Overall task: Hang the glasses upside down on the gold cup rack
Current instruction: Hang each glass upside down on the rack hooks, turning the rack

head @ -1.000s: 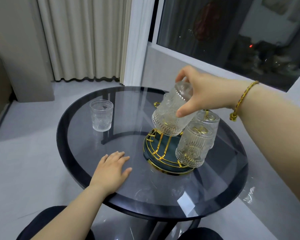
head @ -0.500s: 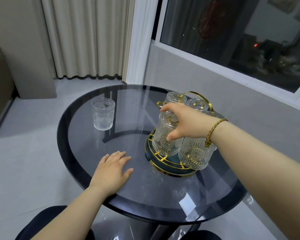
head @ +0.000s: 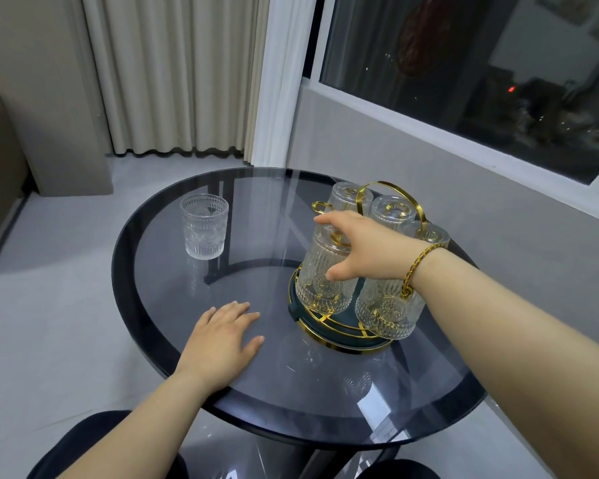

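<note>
The gold cup rack [head: 343, 328] stands on the right half of a round dark glass table [head: 173, 288]. Several ribbed clear glasses hang on it upside down. My right hand [head: 363, 250] is wrapped around the front-left hung glass [head: 320, 288], fingers over its top and thumb on its side. Another hung glass [head: 388, 314] sits just right of it, and two more [head: 391, 210] hang behind. One upright glass [head: 204, 226] stands alone at the table's far left. My left hand [head: 222, 337] lies flat on the tabletop, holding nothing.
A wall with a dark window runs along the right behind the table. Cream curtains hang at the back left. Grey floor lies to the left of the table. My dark-clad knees show at the bottom edge.
My right hand carried the inverted glass down from above the rack onto a front-left peg, where it now hangs. The left hand has stayed flat on the table.
</note>
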